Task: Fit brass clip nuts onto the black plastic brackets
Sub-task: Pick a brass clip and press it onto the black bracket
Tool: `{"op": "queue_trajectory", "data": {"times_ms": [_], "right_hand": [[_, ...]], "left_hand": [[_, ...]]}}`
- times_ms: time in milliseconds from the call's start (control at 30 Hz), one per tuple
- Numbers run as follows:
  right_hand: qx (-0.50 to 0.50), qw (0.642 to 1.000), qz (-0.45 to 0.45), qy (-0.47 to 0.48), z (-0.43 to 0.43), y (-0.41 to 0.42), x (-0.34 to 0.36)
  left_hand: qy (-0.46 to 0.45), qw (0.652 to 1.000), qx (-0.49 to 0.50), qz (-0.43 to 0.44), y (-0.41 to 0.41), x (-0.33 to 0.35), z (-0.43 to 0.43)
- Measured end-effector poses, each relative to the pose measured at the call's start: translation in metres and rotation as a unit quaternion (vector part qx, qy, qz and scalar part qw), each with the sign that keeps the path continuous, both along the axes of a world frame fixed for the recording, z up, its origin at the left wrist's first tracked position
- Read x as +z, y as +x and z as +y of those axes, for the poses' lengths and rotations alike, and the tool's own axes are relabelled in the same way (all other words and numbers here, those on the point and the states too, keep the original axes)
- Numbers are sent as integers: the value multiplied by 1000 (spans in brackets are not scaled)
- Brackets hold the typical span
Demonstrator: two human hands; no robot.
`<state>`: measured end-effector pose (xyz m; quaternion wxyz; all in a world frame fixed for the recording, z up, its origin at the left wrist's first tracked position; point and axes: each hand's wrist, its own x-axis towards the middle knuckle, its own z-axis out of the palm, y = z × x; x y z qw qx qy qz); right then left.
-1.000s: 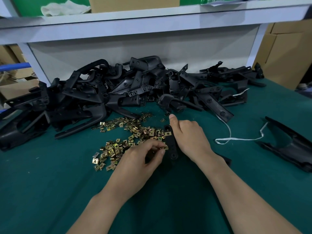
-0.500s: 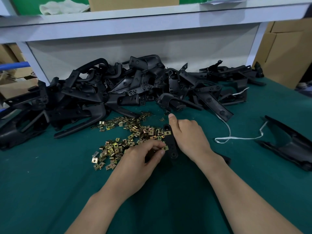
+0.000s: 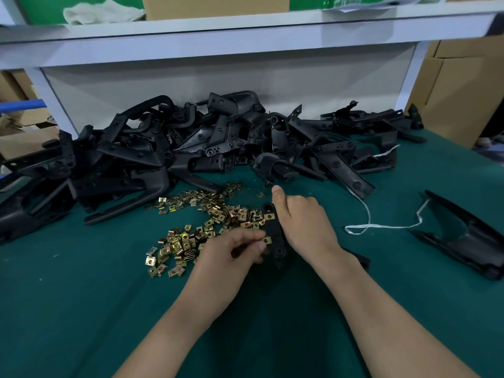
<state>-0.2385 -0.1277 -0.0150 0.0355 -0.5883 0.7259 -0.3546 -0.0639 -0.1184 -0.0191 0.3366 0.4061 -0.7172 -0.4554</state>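
At the table [image 3: 81, 323] rear a bracket pile [image 3: 218, 148] is heaped; nuts [image 3: 185, 241] are scattered before it; one bracket [image 3: 274, 227] is laid just right of them; string [image 3: 381, 227] farther right.

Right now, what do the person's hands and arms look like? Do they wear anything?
The left hand and the right hand are bare: no gloves, and no ring shows. The left forearm and the right forearm are bare too, as far as the picture's lower edge. No sleeve, watch or wristband is in view.
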Motion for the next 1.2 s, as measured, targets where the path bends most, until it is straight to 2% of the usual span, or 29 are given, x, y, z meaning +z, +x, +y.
{"op": "queue_trajectory", "data": {"times_ms": [67,167,233,333,400,533,667,767,900,1100,1200], "right_hand": [[8,1000,-7,-7,1,1,1],[3,1000,3,-3,2,3,2],[-27,999,29,19,2,5,2],[-68,993,81,45,7,9,5],[-83,992,81,52,8,10,4],[-118,991,2,63,11,13,8],[-109,988,-93,55,8,16,10],[-109,989,-101,21,9,23,12],[-137,983,-115,-26,10,26,12],[-121,980,-107,-118,13,32,11],[-122,977,-115,-130,13,32,11]], "left_hand": [[62,996,0,61,-3,1,2],[176,971,5,160,-7,1,6],[206,960,17,189,-9,0,6],[208,956,32,203,-11,1,4],[202,957,38,204,-11,1,3],[203,957,38,204,-11,2,3],[199,960,27,197,-11,3,3],[205,955,25,212,-11,3,4],[242,935,4,258,-7,6,4],[327,889,8,320,-8,6,3],[356,871,4,339,-10,8,6]]}}
